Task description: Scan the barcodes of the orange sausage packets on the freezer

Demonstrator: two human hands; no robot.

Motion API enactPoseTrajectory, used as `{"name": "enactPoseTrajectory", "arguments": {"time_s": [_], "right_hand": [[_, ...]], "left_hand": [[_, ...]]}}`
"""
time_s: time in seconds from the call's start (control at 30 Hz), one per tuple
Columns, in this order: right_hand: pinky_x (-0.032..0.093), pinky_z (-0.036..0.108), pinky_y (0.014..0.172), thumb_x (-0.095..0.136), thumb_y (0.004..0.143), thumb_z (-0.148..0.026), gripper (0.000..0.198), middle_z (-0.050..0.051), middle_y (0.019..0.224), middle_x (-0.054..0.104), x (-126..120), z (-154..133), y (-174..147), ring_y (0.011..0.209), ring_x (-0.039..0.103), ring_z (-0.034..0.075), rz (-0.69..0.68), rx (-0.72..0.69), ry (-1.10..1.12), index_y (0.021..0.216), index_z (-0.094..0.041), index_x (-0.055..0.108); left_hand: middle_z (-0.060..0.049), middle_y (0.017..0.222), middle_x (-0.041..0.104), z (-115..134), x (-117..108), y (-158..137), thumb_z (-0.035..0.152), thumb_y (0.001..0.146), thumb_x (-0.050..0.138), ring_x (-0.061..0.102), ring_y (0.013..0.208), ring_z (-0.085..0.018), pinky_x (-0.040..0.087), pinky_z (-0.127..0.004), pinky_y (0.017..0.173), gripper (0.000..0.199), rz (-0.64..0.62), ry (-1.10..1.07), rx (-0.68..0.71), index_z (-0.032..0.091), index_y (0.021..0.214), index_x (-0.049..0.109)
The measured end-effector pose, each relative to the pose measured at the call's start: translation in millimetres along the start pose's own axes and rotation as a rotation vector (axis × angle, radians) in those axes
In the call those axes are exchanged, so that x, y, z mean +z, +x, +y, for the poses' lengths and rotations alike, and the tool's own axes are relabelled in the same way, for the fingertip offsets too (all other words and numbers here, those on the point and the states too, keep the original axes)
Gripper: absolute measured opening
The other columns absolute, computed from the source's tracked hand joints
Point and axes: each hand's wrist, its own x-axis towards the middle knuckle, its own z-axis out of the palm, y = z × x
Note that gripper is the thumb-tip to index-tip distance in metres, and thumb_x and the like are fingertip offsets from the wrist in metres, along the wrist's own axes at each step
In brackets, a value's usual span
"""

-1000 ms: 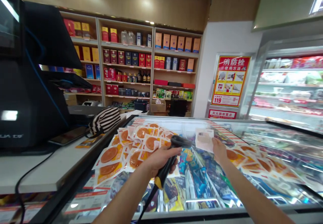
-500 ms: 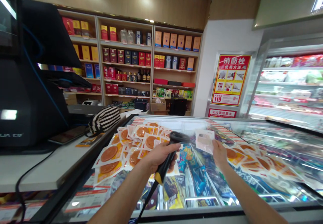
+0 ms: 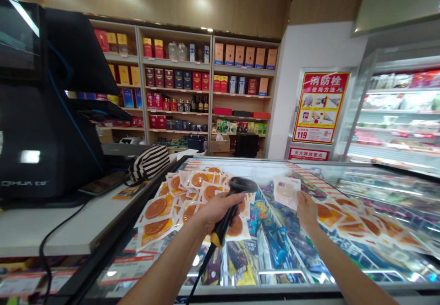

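Observation:
A black and yellow handheld barcode scanner (image 3: 223, 224) is in my left hand (image 3: 218, 211), fingers wrapped around its grip, its head pointing right. My right hand (image 3: 307, 211) pinches one flat sealed food packet (image 3: 286, 191) by its right edge, pale back side toward me, in front of the scanner's head and apart from it. A heap of similar packets with round orange-brown contents (image 3: 154, 208) lies on the freezer's glass top to the left. Another spread of these packets (image 3: 360, 220) lies to the right, beyond my right wrist.
Under the glass of the chest freezer (image 3: 240, 291) are colourful bagged goods. A black checkout terminal (image 3: 44, 135), a striped pouch (image 3: 149, 162) and a phone-like slab (image 3: 103, 182) occupy the left counter (image 3: 68, 234). The scanner's cable (image 3: 199, 275) trails toward me. Boxed-goods shelves stand behind.
The whole view has shifted slightly to the right in the picture. Both hands keep their holds on the scanner and the packet, with the packet a little farther from the scanner's head.

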Motion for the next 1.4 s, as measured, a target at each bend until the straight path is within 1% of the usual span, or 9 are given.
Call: {"name": "enactPoseTrajectory", "arguments": {"time_s": [0.27,0.4,0.53,0.7,0.97,1.13,1.2,1.3,1.4], "right_hand": [[0.039,0.029,0.062,0.033,0.068,-0.052,0.056,0.013,0.08,0.06,-0.8,-10.3,-5.8,0.071,0.052,0.022,0.01,-0.094,-0.086,0.09,-0.007,0.058],[0.038,0.028,0.059,0.031,0.07,-0.052,0.053,0.011,0.075,0.059,-0.4,-18.0,-11.5,0.067,0.051,0.02,0.006,-0.126,-0.114,0.087,-0.009,0.058],[0.037,0.027,0.058,0.029,0.071,-0.051,0.052,0.01,0.071,0.058,1.6,-24.2,-15.3,0.067,0.05,0.02,0.011,-0.156,-0.143,0.084,-0.01,0.058],[0.037,0.028,0.061,0.031,0.07,-0.051,0.053,0.011,0.074,0.059,4.7,-24.8,-17.4,0.069,0.051,0.02,0.01,-0.157,-0.13,0.086,-0.008,0.057],[0.036,0.026,0.061,0.03,0.072,-0.046,0.047,0.009,0.071,0.058,17.1,-22.2,-25.0,0.067,0.05,0.019,-0.05,-0.192,-0.104,0.084,-0.01,0.057],[0.035,0.025,0.057,0.028,0.073,-0.048,0.048,0.008,0.066,0.057,22.5,-24.6,-28.6,0.063,0.049,0.018,-0.06,-0.227,-0.152,0.079,-0.01,0.058],[0.036,0.026,0.058,0.027,0.074,-0.047,0.049,0.01,0.068,0.058,27.0,-28.4,-28.5,0.065,0.05,0.019,-0.042,-0.249,-0.183,0.08,-0.01,0.058],[0.037,0.028,0.062,0.025,0.075,-0.045,0.051,0.013,0.076,0.06,42.6,-36.7,-28.6,0.069,0.052,0.021,-0.028,-0.298,-0.237,0.086,-0.009,0.059],[0.039,0.029,0.066,0.023,0.076,-0.04,0.049,0.012,0.082,0.062,68.4,-45.0,-32.2,0.074,0.055,0.021,-0.129,-0.331,-0.285,0.091,-0.01,0.059]], "left_hand": [[0.003,0.05,0.048,-3.4,-8.3,0.5,0.044,0.063,0.054,0.044,0.037,-0.007,0.03,-0.019,0.038,0.031,0.003,0.002,0.0,0.014,0.068,0.048],[0.003,0.049,0.048,-3.7,-10.8,1.7,0.045,0.062,0.054,0.044,0.037,-0.007,0.031,-0.019,0.039,0.033,0.001,-0.002,0.017,0.014,0.069,0.048],[0.005,0.048,0.046,-3.5,-13.5,1.5,0.044,0.062,0.055,0.043,0.037,-0.006,0.032,-0.019,0.039,0.032,0.03,-0.012,0.0,0.015,0.072,0.046],[0.004,0.049,0.047,-2.9,-17.2,-0.1,0.042,0.062,0.056,0.043,0.038,-0.006,0.033,-0.019,0.038,0.029,0.084,-0.017,0.002,0.016,0.069,0.044],[0.003,0.049,0.048,-0.9,-16.4,-1.2,0.04,0.064,0.055,0.043,0.037,-0.006,0.033,-0.018,0.037,0.027,0.085,0.0,0.017,0.015,0.066,0.045],[0.004,0.049,0.047,-0.4,-15.4,-1.8,0.041,0.064,0.054,0.043,0.037,-0.006,0.033,-0.018,0.037,0.028,0.053,0.0,0.019,0.015,0.067,0.046],[0.004,0.049,0.047,-0.1,-17.4,-3.0,0.042,0.065,0.054,0.042,0.037,-0.005,0.033,-0.018,0.037,0.028,0.074,0.002,0.009,0.016,0.066,0.045],[0.004,0.048,0.047,-0.6,-23.7,-6.8,0.043,0.064,0.054,0.042,0.037,-0.005,0.033,-0.017,0.036,0.029,0.158,0.009,0.001,0.016,0.066,0.044],[0.005,0.049,0.047,-2.6,-34.5,-13.7,0.045,0.061,0.056,0.042,0.037,-0.005,0.033,-0.017,0.036,0.031,0.249,0.018,0.009,0.016,0.067,0.045]]}}
